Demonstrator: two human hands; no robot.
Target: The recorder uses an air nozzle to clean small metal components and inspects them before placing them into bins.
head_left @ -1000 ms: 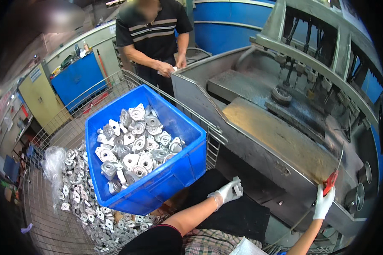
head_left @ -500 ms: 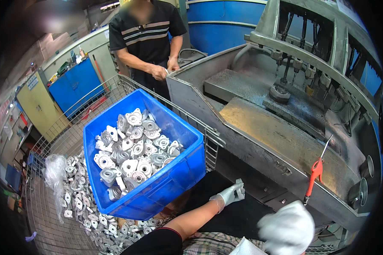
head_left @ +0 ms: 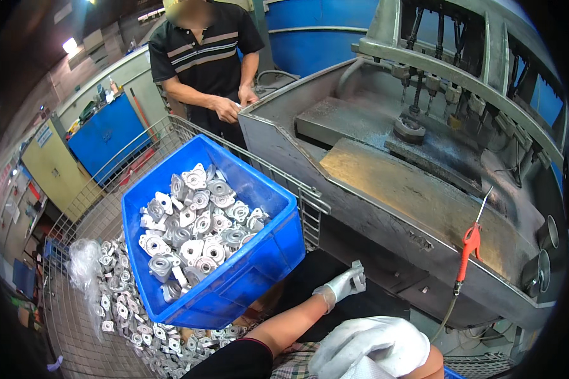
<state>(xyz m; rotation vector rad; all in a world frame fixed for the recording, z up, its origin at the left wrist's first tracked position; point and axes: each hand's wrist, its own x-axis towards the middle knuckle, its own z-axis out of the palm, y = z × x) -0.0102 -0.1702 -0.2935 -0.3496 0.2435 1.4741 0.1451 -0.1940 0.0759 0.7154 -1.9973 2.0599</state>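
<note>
My left hand, in a thin whitish glove, is over my dark-clad lap. Its fingers are closed on a small grey metal casting. Close to the camera at the lower edge is my right hand, covered by a bulky white glove with folds. A piece of white textured cloth touches or overlaps it, and its fingers cannot be made out. Left of my hands stands a tilted blue bin holding many similar metal castings.
The bin rests in a wire cage above loose castings and clear plastic. A drilling machine's metal trough is at the right, with a red air gun on its edge. Opposite stands a co-worker, hands together by the trough's corner.
My right hand has moved left and down from beside the air gun hose, nearer the white cloth. My left hand stays almost where it was with the casting. The view has shifted slightly.
</note>
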